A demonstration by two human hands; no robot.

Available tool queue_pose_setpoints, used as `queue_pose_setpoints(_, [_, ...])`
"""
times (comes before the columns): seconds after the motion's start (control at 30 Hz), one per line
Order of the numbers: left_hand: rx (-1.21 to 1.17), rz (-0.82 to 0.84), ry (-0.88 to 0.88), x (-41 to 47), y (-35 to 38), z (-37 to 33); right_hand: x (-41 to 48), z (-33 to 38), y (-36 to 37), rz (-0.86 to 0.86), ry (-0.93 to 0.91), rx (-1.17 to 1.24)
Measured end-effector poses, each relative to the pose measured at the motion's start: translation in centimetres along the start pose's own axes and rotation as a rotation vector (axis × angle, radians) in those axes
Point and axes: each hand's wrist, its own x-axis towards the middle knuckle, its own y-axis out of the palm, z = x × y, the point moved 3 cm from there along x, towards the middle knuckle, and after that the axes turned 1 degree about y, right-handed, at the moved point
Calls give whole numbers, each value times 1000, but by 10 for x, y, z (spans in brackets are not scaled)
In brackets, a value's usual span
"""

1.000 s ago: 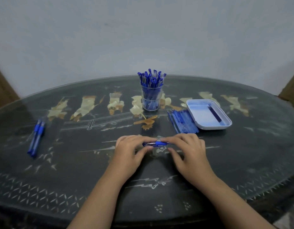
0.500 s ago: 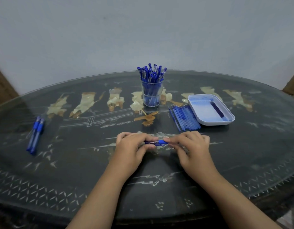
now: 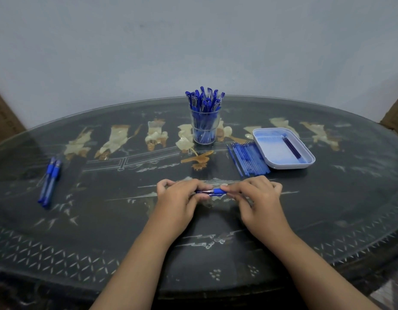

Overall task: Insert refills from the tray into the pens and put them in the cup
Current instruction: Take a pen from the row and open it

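A blue pen [image 3: 213, 191] lies level between my hands just above the table's middle. My left hand [image 3: 180, 198] grips its left part and my right hand [image 3: 254, 198] pinches its blue grip end; most of the pen is hidden by fingers. A clear cup [image 3: 204, 128] full of blue pens stands behind. A pale tray [image 3: 274, 151] at the right holds a dark refill [image 3: 292, 147]. Two blue pens [image 3: 49, 182] lie at the far left.
A row of several blue refills [image 3: 249, 158] lies on the table between the cup and the tray. The dark oval glass-topped table [image 3: 126, 231] has inlaid figures. A plain wall stands behind it.
Both hands stay on the pen and have closed in slightly along it. The view has tilted a little, so the table sits lower in frame.
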Motion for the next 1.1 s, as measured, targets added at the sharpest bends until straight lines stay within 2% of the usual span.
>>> queue_pose_setpoints(0.17, [15, 8, 2, 0, 0, 0, 0, 1, 0, -7, -11, -1])
queue_pose_setpoints(0.3, [-52, -116, -51, 3, -9, 16, 3, -11, -6, -78, 169, 120])
queue_pose_setpoints(0.37, [10, -125, -47, 1, -9, 14, 3, -10, -5, -61, 151, 104])
queue_pose_setpoints(0.8, [223, 39, -224, 5, -4, 14, 5, -8, 2, 50, 181, 24])
queue_pose_setpoints(0.9, [216, 24, -188, 5, -4, 13, 6, -7, 5, 100, 160, 9])
queue_pose_setpoints(1.1, [17, -64, 3, 5, -7, 3, 6, -5, 5, 136, 142, -14])
